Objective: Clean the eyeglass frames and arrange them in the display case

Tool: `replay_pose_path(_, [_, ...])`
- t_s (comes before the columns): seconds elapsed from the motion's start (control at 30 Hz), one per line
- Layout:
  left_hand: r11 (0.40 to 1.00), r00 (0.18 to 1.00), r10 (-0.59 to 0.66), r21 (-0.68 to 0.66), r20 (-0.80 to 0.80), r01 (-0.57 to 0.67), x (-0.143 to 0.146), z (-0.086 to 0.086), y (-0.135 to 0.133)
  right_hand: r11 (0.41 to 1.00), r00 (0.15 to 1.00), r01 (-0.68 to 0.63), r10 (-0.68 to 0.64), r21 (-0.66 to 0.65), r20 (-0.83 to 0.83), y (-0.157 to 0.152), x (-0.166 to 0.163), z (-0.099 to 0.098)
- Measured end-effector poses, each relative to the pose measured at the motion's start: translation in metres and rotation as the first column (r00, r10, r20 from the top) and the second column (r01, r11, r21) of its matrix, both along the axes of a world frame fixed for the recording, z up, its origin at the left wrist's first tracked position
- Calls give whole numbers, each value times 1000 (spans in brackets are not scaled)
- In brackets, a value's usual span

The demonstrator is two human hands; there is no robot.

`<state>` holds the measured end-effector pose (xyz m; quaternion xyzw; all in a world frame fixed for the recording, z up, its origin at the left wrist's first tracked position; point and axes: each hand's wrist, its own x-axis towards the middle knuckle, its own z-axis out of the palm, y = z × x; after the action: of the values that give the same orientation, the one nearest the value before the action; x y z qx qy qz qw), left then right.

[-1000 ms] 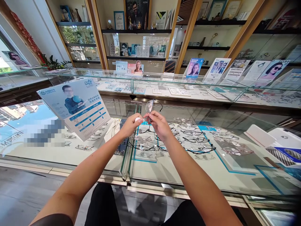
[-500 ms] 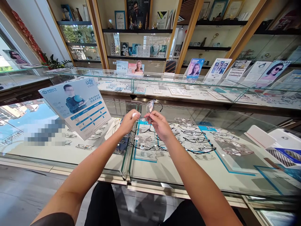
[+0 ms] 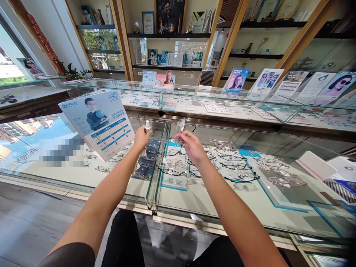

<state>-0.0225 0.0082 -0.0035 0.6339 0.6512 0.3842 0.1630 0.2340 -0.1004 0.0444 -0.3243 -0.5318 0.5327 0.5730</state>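
Up above the glass surface (image 3: 211, 207), both hands are gripping small things. The left hand (image 3: 141, 138) is wrapping its fingers around a small spray bottle (image 3: 147, 126), holding it upright so that only the white cap and neck are showing above the fist. The right hand (image 3: 191, 146) is pinching a pair of glasses (image 3: 182, 125) by the frame, with one lens standing up above the fingertips and a dark temple arm curving off to the right. The bottle and the glasses are sitting near each other at about the same height, not touching, with a gap between the two hands. Under the glass, rows of spectacle frames (image 3: 236, 170) are lying on the white display floor, directly below the right hand. Just left of the left hand, a tilted printed placard (image 3: 100, 124) is leaning on the neighbouring case. Farther back, a second glass showcase (image 3: 222, 107) is running across the view, and wall shelves (image 3: 167, 48) behind it are carrying pictures and small trophies.
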Motion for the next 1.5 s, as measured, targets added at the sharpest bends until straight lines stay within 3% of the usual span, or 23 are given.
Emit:
replay_pose_path(0.5, [993, 998, 50, -107, -33, -54, -2, -7, 4, 1000, 1000, -20, 20, -5, 0, 0, -1, -2])
replay_pose_path(0.63, [997, 997, 50, -52, -66, -54, -3, 4, -3, 1000, 1000, -14, 14, -9, -5, -1, -1, -1])
replay_pose_path(0.77, [987, 962, 159, 73, -224, -146, -14, 25, -15, 1000, 1000, -18, 18, 1, -18, -1, -1, 1])
replay_pose_path(0.87, [977, 928, 116, -125, -353, -170, -28, 33, -16, 1000, 1000, -20, 20, 3, -18, -2, -2, 3])
replay_pose_path(0.97, [919, 909, -5, -360, -416, -159, -39, 28, -10, 1000, 1000, -20, 20, 1, -16, -3, -2, 3])
replay_pose_path(1.07, [896, 915, -40, -421, -402, -146, -42, 21, -5, 1000, 999, -25, 25, -1, -20, -2, -2, 2])
replay_pose_path(1.23, [917, 956, -29, -389, -290, -90, -40, 32, -14, 1000, 999, -22, 22, -3, -28, -1, -1, 1])
replay_pose_path(1.33, [949, 997, -79, -306, 19, 81, -32, 49, -25, 1000, 999, -21, 21, 0, -44, -1, -1, 1])
replay_pose_path(1.43, [940, 918, -213, -187, 335, 286, -15, 62, -37, 999, 998, -32, 33, 10, -53, -1, -1, 1])
replay_pose_path(1.5, [906, 796, -323, -75, 512, 416, 1, 66, -44, 999, 998, -35, 36, 19, -53, -2, -2, 2])
